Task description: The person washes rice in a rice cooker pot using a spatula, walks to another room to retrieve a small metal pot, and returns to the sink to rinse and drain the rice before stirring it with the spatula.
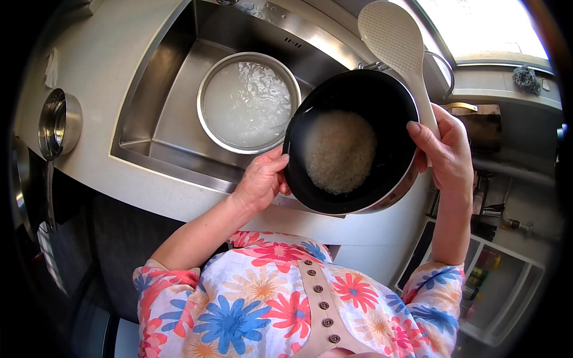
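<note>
Between my hands is a black-lined pot [391, 107], tilted, with pale wet rice [340, 155] on its inside bottom. My left hand [262, 179] grips the pot's left rim, thumb on the edge. On the right side, my right hand [444, 146] holds the rim together with the handle of a white dimpled rice paddle [391, 36], whose blade points up and away. A round metal bowl [248, 101] of cloudy water stands in the steel sink, just left of the pot.
The steel sink [173, 113] lies ahead, set in a pale counter [101, 119]. A small metal saucepan [70, 125] stands at the left. Beyond the pot are a window and a grey scrubber [526, 79]. A white rack [507, 286] is low on the right.
</note>
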### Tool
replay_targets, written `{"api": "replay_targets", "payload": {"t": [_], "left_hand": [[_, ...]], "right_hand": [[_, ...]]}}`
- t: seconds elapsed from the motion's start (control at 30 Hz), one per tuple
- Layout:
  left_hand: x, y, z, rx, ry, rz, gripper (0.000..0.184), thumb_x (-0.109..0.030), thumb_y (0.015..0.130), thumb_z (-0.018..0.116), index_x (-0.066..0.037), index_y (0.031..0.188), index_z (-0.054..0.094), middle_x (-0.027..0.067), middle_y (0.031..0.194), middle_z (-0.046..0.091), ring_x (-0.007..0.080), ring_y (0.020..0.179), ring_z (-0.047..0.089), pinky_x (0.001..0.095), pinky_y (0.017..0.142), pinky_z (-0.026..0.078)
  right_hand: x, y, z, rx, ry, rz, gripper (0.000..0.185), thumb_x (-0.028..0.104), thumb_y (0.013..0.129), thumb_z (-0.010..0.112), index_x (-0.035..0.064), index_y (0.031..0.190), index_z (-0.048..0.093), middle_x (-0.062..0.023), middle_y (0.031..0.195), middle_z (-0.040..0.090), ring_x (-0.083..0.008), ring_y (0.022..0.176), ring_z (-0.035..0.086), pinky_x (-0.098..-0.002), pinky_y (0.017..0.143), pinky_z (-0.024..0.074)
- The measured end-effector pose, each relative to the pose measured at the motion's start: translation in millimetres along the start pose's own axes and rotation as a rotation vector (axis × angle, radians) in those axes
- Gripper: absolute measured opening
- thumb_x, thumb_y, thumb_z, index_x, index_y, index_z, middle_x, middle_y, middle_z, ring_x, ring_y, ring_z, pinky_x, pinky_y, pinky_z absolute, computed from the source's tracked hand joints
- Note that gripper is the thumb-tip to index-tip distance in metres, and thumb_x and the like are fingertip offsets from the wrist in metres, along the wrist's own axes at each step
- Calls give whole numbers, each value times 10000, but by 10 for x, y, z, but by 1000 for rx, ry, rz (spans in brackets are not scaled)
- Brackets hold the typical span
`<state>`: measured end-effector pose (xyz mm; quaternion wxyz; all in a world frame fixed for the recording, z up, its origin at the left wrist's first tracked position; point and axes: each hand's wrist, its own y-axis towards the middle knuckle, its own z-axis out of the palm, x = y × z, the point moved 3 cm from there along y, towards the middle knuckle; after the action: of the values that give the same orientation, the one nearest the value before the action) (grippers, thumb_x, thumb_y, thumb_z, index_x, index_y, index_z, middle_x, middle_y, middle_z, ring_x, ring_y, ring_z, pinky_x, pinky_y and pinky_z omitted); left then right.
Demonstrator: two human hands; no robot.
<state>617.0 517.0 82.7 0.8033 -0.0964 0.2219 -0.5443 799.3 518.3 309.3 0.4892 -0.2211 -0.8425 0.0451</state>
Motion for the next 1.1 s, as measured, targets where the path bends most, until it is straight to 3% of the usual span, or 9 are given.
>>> {"api": "replay_targets", "payload": {"t": [1.1], "left_hand": [[32,-17,-24,-15,-30,-17,288,-161,928,443,-88,1200,502,-30,839,608,39,546,495,180,416,338]], "right_hand": [[114,32,68,45,-88,7,316,237,833,650,-36,958,554,15,582,508,-31,418,449,-173,365,349]]}}
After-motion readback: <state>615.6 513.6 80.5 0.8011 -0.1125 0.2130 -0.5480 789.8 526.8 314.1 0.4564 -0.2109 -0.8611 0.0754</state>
